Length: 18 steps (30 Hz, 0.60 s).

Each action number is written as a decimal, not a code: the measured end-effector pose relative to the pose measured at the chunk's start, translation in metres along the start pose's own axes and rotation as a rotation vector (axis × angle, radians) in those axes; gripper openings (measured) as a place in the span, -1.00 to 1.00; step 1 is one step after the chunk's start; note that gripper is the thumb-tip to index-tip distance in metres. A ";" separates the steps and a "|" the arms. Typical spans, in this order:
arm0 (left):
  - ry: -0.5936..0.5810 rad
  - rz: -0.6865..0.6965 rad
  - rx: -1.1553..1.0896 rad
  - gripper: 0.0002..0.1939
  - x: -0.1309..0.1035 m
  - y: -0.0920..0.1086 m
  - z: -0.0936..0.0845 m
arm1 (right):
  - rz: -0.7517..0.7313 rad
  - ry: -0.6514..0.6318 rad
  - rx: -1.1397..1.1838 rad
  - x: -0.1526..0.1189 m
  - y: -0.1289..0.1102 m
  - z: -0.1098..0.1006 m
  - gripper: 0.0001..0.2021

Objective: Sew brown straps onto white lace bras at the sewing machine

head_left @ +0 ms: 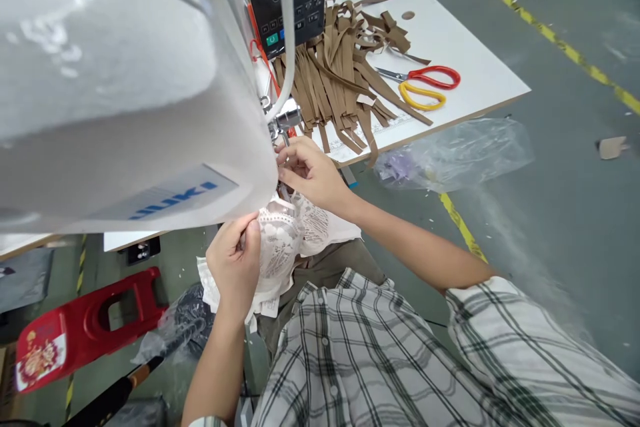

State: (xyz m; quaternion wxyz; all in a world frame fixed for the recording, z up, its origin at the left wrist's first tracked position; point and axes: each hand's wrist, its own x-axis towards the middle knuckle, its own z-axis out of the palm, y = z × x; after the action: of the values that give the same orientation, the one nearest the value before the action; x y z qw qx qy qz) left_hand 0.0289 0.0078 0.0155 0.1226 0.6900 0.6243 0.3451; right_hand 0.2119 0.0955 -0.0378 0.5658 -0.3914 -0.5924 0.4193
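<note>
The left hand (235, 261) is pinching an edge of the bra (278, 250), which is draping over the lap (345, 265) by the machine (125, 140). The right hand (317, 177) is curling near the machine's end; whether it is gripping anything, I cannot tell. Sewing is seemingly underway: the cups are looking formed, finishing is probably remaining. Beyond, brown strips (343, 73) are overhanging the table's (475, 80) near edge; scissors (414, 76) are lying towards its right corner.

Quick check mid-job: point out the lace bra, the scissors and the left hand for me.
Lace bra (277, 247): head view, on the lace of one cup.
Scissors (414, 75): head view, on the red handle near the pivot.
Left hand (233, 259): head view, on its middle.
</note>
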 end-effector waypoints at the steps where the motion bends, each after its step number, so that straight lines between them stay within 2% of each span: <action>1: 0.002 -0.004 -0.005 -0.80 0.000 0.000 0.000 | 0.002 0.013 0.013 -0.004 0.000 -0.001 -0.89; 10: 0.002 -0.037 -0.019 -0.80 0.000 0.002 -0.002 | 0.097 -0.037 0.081 -0.036 -0.004 -0.003 -0.84; 18: 0.001 -0.049 -0.029 -0.79 0.000 0.002 -0.003 | 0.120 -0.086 0.113 -0.049 -0.001 -0.004 -0.76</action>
State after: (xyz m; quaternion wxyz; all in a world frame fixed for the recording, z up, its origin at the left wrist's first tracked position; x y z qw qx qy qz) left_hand 0.0290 0.0064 0.0191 0.1405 0.6724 0.6361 0.3514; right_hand 0.2181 0.0495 -0.0536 0.5348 -0.3753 -0.5670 0.5016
